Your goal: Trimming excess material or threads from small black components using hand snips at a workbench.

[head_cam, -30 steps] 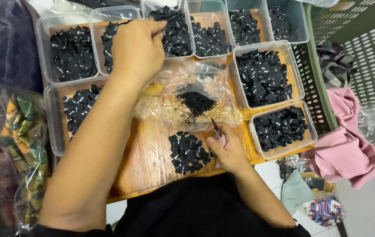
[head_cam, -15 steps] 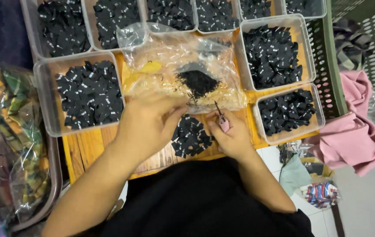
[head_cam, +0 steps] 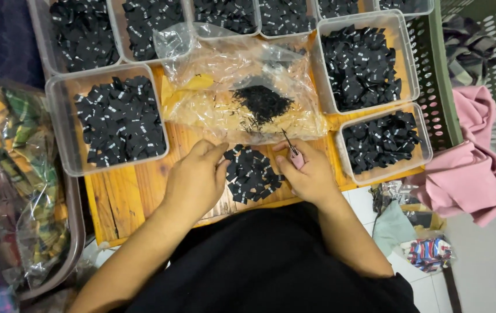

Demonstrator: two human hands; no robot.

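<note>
1. While my left hand (head_cam: 195,179) rests half-curled against the pile of black tags (head_cam: 252,173) at the middle of the frame, holding nothing, it seems to keep the heap together.
2. My right hand (head_cam: 311,174) is closed around a small pointed tool (head_cam: 290,145), tip up, just right of the pile.
3. A crumpled plastic bag (head_cam: 242,98) lies just above.
4. Clear tubs (head_cam: 62,145) of tags ring the wooden board (head_cam: 126,197); pink cloth (head_cam: 474,174) lies at the right.
</note>
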